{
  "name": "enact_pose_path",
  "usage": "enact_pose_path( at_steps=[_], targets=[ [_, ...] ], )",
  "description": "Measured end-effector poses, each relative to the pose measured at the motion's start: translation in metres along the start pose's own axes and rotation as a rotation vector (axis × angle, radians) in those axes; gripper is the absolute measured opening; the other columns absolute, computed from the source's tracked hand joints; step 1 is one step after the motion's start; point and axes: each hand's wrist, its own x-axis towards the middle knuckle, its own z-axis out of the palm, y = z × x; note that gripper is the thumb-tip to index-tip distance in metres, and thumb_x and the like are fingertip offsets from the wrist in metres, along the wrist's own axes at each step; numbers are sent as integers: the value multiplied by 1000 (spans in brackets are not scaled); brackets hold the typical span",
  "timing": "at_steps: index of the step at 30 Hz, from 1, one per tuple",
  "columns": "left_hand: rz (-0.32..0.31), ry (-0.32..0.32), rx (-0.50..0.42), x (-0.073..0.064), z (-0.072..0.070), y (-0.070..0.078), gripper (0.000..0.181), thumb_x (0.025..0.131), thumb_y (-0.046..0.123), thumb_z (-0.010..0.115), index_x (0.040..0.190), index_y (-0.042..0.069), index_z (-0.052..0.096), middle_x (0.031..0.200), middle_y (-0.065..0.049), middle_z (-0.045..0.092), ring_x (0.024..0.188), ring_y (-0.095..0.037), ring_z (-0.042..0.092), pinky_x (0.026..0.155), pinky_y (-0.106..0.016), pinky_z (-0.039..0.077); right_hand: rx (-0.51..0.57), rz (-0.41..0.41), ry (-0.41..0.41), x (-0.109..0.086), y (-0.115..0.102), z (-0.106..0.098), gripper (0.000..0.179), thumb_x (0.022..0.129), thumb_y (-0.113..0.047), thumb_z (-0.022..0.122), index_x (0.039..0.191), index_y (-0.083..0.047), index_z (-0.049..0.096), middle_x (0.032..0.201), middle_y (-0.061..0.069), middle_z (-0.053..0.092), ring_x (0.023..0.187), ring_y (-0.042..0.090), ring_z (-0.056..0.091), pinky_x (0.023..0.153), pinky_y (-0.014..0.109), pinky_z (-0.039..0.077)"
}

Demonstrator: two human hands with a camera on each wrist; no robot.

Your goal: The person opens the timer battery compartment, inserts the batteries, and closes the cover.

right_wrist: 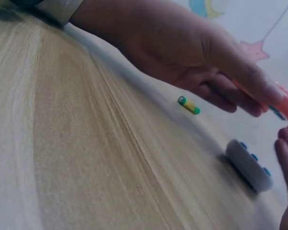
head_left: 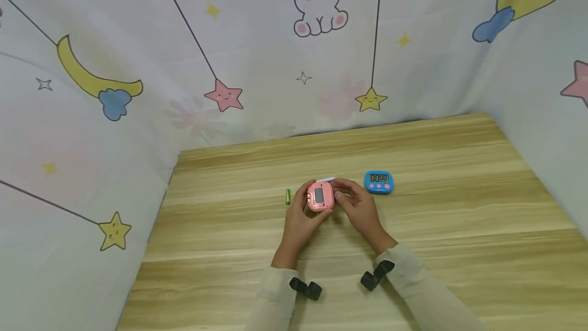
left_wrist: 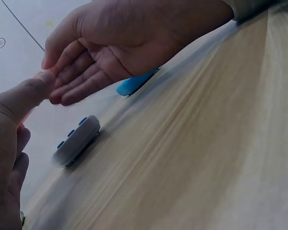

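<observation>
My left hand (head_left: 298, 226) grips a pink timer-like device (head_left: 320, 196), thumb on the near edge and fingers around the far side. A grey rectangle on the device faces up. In the right wrist view, the left thumb lies along the pink device (right_wrist: 286, 103). My right hand (head_left: 360, 208) is at the device's right edge, thumb tip and forefinger close to it, the other fingers loosely bent. In the left wrist view, the right hand (left_wrist: 120, 45) shows nothing in its palm. A white timer (left_wrist: 78, 141) with blue buttons lies behind the hands, mostly hidden in the head view.
A blue timer (head_left: 378, 182) reading 00:00 lies right of the right hand. A small green and yellow battery (head_left: 288, 197) lies left of the left hand. The wooden tabletop (head_left: 220, 249) is bordered by printed cloth walls (head_left: 275, 55) at the back and sides.
</observation>
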Motion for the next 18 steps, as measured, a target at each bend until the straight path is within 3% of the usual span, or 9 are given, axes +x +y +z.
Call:
enact_pose_path(
  at_steps=[4,7,12,18],
  targets=[
    [35,12,-26,1,0,2,85,75,24,85,146,16,40,145,-4,45,134,-18,43,108,-40,36,-132,43,-1,0,-1,3,29,99,-4,53,126,8,57,105,20,65,97,26,63,80,19,50],
    [39,7,-24,1,0,4,84,75,26,86,146,19,41,145,-3,47,133,-16,45,108,-38,36,-181,78,1,0,7,3,29,102,-9,52,127,3,58,90,15,65,81,28,62,68,23,49],
    [53,-3,17,1,1,3,83,76,32,85,146,23,41,143,0,48,130,-13,47,107,-37,37,-187,146,-9,0,32,1,30,103,-20,50,130,-10,58,71,10,64,61,34,57,53,27,46],
    [74,-38,70,-1,6,0,83,77,36,82,146,20,39,144,0,47,131,-15,47,107,-40,38,-211,141,-22,-2,38,2,28,102,-33,52,126,-20,59,60,0,59,50,16,50,47,27,41]
  ],
)
